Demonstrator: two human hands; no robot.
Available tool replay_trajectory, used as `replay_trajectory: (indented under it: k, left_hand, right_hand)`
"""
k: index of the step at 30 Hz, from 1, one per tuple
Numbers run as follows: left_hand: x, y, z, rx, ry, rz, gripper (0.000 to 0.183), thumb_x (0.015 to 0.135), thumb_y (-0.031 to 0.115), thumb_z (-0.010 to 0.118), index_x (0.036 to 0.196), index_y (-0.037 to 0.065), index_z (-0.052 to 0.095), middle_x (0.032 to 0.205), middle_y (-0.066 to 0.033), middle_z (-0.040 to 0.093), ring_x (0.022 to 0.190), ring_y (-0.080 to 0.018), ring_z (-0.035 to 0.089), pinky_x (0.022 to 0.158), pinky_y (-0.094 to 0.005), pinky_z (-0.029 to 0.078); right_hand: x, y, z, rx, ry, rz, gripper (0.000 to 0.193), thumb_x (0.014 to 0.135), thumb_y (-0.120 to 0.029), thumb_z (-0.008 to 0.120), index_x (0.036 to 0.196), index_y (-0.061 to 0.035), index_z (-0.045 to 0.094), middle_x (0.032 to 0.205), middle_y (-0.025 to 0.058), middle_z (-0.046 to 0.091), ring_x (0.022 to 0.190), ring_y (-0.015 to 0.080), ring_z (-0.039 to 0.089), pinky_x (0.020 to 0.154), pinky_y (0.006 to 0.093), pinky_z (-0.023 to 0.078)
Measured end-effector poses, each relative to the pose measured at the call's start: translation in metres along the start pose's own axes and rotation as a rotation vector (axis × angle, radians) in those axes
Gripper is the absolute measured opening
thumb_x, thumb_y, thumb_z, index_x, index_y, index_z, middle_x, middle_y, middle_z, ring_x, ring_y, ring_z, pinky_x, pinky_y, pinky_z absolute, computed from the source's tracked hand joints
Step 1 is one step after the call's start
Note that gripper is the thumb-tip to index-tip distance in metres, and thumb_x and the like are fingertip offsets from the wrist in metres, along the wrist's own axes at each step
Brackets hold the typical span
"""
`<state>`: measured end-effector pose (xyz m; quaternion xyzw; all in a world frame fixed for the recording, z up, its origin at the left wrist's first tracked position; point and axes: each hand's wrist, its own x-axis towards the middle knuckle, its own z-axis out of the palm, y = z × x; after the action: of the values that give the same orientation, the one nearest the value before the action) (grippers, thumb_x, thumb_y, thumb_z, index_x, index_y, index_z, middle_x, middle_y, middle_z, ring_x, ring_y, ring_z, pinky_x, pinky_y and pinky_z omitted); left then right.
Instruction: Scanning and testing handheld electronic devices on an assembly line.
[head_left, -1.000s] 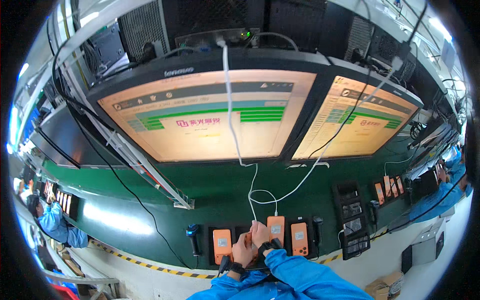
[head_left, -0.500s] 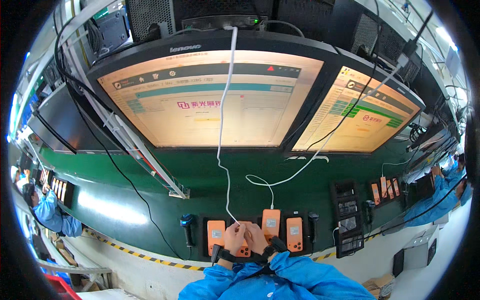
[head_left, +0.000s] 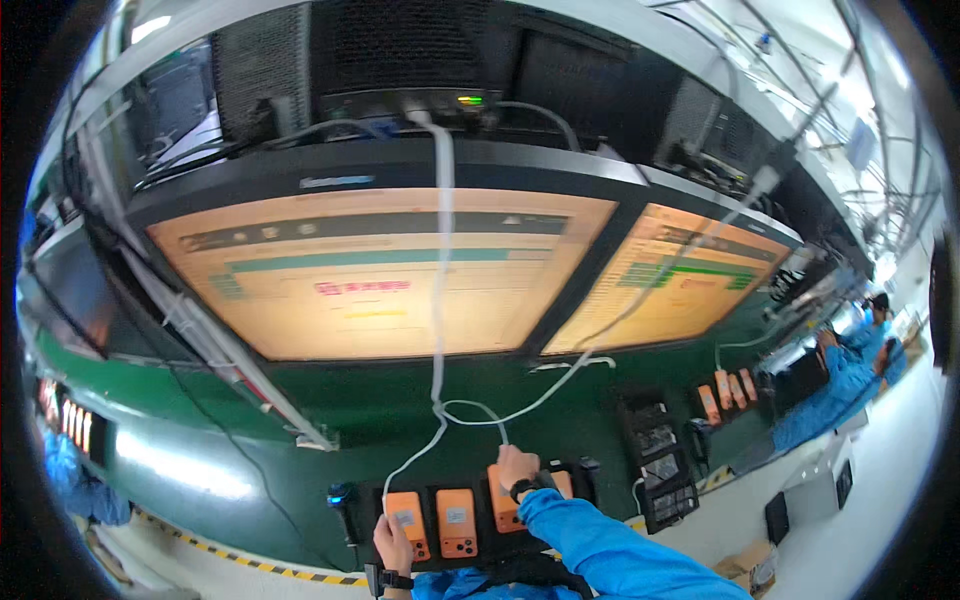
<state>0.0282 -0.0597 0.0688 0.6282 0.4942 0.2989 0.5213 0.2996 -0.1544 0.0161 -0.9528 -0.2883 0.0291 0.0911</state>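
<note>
My left hand (head_left: 393, 546) is closed around the end of a white cable (head_left: 437, 350), beside the left edge of the leftmost orange phone (head_left: 408, 525). A second orange phone (head_left: 457, 522) lies to its right, with a pale label on its back. Over the top end of a third orange phone (head_left: 503, 508), my right hand (head_left: 518, 466) grips the end of another white cable (head_left: 540, 402); its fingers hide the plug. The fourth orange phone (head_left: 562, 486) is partly covered by my right wrist and sleeve. Both wrists wear dark bands.
Two lit monitors (head_left: 380, 280) stand behind the green table (head_left: 330, 390). Handheld scanners (head_left: 342, 505) flank the phones. A black compartment tray (head_left: 662, 465) and more orange phones (head_left: 728, 392) lie to the right, near co-workers in blue (head_left: 830, 385). A metal post (head_left: 220, 340) rises at left.
My hands have parted from the second phone. The left has moved left with its cable to the leftmost phone; the right has moved to the third phone's plug. The whole view has tilted upward.
</note>
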Motion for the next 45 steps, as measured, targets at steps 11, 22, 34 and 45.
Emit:
replay_trajectory:
  k: [11,22,34,45]
  left_hand:
    - [0.003,0.008,-0.023,0.373,0.211,0.228,0.026,0.08,0.016,0.057,0.068,0.001,0.041,0.064,-0.0125,0.042,0.065,-0.0297,0.044,0.061,-0.0415,0.036]
    - [-0.049,-0.034,-0.038,0.621,0.031,-0.001,0.037,0.079,0.023,0.062,0.088,0.0,0.036,0.078,-0.0188,0.045,0.073,-0.0386,0.046,0.065,-0.0442,0.038]
    - [-0.021,-0.003,-0.048,0.436,0.162,-0.028,0.033,0.086,0.022,0.059,0.082,0.003,0.033,0.08,-0.0039,0.032,0.075,-0.0176,0.033,0.071,-0.028,0.033]
    - [0.189,-0.036,0.027,-0.124,0.09,-0.087,0.025,0.082,0.013,0.06,0.084,0.006,0.037,0.074,-0.0014,0.036,0.065,-0.0124,0.041,0.05,-0.0275,0.043]
  right_hand:
    - [-0.062,0.04,-0.056,0.346,0.159,-0.445,0.023,0.09,-0.018,0.045,0.103,-0.005,0.059,0.108,0.0114,0.061,0.108,0.03,0.052,0.097,0.0429,0.035]
    - [-0.156,0.181,-0.044,0.652,-0.072,0.419,0.035,0.091,-0.036,0.046,0.089,-0.0006,0.048,0.075,0.0165,0.054,0.074,0.0309,0.056,0.069,0.0411,0.042]
    - [-0.104,0.164,-0.112,1.128,-0.12,0.414,0.03,0.086,-0.029,0.06,0.087,-0.0071,0.04,0.081,0.0031,0.045,0.071,0.0134,0.046,0.062,0.0282,0.039]
    - [0.056,0.126,-0.028,1.351,-0.076,0.684,0.033,0.081,-0.032,0.064,0.092,-0.012,0.041,0.078,0.0004,0.043,0.064,0.0109,0.044,0.043,0.026,0.036]
